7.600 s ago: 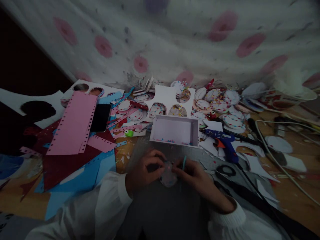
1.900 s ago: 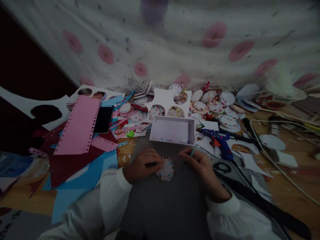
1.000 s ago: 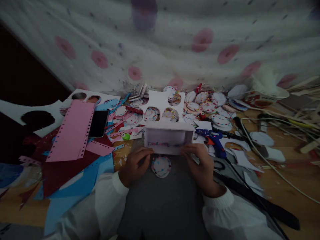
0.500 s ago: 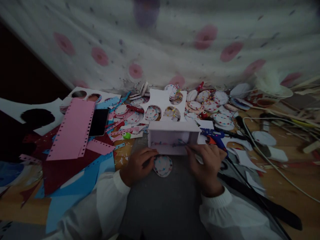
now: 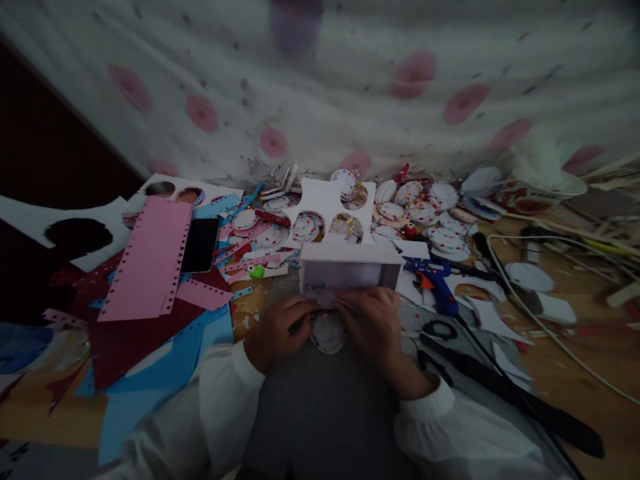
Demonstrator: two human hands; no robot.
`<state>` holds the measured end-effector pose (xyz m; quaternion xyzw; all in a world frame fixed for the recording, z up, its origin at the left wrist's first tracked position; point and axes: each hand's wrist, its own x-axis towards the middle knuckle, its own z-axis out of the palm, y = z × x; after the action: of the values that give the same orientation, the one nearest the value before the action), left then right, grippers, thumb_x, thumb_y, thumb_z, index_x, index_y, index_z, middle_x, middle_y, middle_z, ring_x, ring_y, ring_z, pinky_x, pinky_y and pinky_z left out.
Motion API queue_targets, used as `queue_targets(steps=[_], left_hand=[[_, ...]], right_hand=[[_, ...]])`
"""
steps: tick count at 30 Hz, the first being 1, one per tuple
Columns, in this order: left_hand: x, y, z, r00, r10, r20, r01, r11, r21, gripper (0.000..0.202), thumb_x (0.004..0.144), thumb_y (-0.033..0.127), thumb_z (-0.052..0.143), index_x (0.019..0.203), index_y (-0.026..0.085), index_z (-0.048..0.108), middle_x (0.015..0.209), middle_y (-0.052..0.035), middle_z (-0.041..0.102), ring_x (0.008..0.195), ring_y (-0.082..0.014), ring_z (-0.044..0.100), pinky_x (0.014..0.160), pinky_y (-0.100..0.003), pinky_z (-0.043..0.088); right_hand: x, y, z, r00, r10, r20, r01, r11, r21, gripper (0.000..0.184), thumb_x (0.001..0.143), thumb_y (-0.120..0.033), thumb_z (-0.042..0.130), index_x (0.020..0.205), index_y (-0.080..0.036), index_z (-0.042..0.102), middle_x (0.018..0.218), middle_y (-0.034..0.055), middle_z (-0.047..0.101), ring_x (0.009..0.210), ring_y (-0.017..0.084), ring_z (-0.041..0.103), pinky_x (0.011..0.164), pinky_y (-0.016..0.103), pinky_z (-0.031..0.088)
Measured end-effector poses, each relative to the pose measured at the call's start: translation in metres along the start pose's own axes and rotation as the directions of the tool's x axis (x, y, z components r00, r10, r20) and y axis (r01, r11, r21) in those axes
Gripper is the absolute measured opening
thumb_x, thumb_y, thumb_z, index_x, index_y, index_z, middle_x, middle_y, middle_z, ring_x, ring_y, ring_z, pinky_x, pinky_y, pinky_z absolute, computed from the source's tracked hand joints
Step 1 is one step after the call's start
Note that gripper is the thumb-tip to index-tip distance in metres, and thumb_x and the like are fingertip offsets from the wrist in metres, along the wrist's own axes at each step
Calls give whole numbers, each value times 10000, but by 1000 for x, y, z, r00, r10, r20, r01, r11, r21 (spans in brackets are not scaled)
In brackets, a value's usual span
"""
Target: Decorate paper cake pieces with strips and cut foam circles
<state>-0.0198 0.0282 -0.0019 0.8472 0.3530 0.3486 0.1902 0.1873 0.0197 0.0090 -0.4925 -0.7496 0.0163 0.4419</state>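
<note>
An open-fronted white paper box [image 5: 350, 253] stands on the grey work mat [image 5: 320, 407]. My left hand [image 5: 283, 330] has its fingers curled, with the tips pinching the box's lower front edge at its left corner. My right hand [image 5: 373, 327] reaches across the opening, its bent fingers together at the lower edge near the left hand; what lies between the fingertips is hidden. Below the box lies a round white disc [image 5: 329, 337] with small coloured dots, partly covered by my right hand. The box's lower interior is mostly hidden by my fingers.
Right of the box lies a blue glue gun [image 5: 440, 287] with a cable; black-handled scissors [image 5: 440, 330] are near it. Dotted discs [image 5: 445, 240] pile up behind. Pink punched sheets [image 5: 145, 260] and a phone [image 5: 200, 245] lie left.
My right hand has moved left from the box's right side to the middle of its lower front edge. My left hand and the box stay nearly in place.
</note>
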Motion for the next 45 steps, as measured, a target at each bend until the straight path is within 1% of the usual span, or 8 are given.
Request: queue_targets(steps=[5, 11, 17, 21, 24, 32, 41, 45], left_hand=[[1, 3, -3, 999, -19, 35, 18, 1000, 10, 321, 888, 79, 491, 1151, 188, 639, 1049, -84, 701, 945, -181, 675, 822, -325, 562], [0, 2, -2, 1000, -2, 9, 2, 1000, 14, 286, 897, 80, 492, 1123, 168, 643, 1054, -100, 705, 936, -181, 684, 804, -311, 563], [-2, 2, -1, 999, -40, -7, 40, 999, 5, 314, 917, 107, 496, 1198, 188, 610, 1127, -95, 692, 1020, -182, 670, 884, -328, 551], [-4, 1, 0, 990, -128, -59, 128, 992, -8, 350, 943, 156, 499, 1288, 204, 538, 1167, -89, 697, 1075, -195, 669, 924, -359, 554], [-4, -1, 2, 988, -140, -67, 141, 990, 0, 334, 956, 179, 506, 1287, 217, 541, 1147, -72, 712, 1056, -190, 682, 915, -359, 563], [-3, 0, 0, 1000, 29, 0, -29, 983, 181, 419, 961, 133, 472, 1371, 217, 500, 1182, -95, 682, 1075, -193, 661, 909, -356, 566], [-8, -5, 2, 1000, -9, 11, 6, 983, 182, 433, 935, 96, 467, 1348, 214, 519, 1226, -98, 662, 1114, -198, 643, 946, -369, 552], [-5, -2, 2, 999, -35, -12, 37, 990, 135, 427, 947, 128, 480, 1364, 219, 489, 1223, -97, 664, 1106, -193, 649, 943, -361, 550]], right_hand=[[10, -3, 6, 994, -84, 71, 89, 993, -76, 36, 884, -218, 648, 891, -236, 678, 738, -9, 718, 807, 201, 598, 819, 383, 330], [4, 16, -13, 991, -21, -132, -2, 985, -171, 79, 883, -274, 647, 828, -221, 627, 677, 0, 656, 739, 204, 571, 775, 374, 337], [5, 22, -17, 994, -15, -112, 11, 999, -37, 29, 877, -268, 657, 906, -263, 657, 809, 7, 706, 869, 232, 623, 885, 426, 330], [4, 22, -13, 997, -66, 25, 64, 995, 75, 98, 894, -232, 631, 953, -303, 662, 920, -10, 753, 1023, 240, 635, 1009, 468, 283], [4, 22, -12, 990, -97, 104, 82, 987, 136, 134, 881, -226, 654, 986, -307, 673, 1005, -7, 759, 1029, 229, 641, 955, 444, 332], [6, 22, -17, 979, -182, 90, 156, 959, 235, 219, 889, -135, 609, 972, -318, 694, 993, -28, 773, 1057, 237, 622, 880, 442, 367], [9, 22, -24, 1000, -6, -11, 10, 890, 455, 185, 854, -171, 678, 987, -296, 705, 944, 18, 765, 959, 231, 613, 800, 400, 511], [10, 21, -25, 1000, 10, -27, 4, 888, 460, 154, 854, -186, 683, 965, -288, 714, 919, 22, 767, 906, 222, 614, 763, 383, 514]])
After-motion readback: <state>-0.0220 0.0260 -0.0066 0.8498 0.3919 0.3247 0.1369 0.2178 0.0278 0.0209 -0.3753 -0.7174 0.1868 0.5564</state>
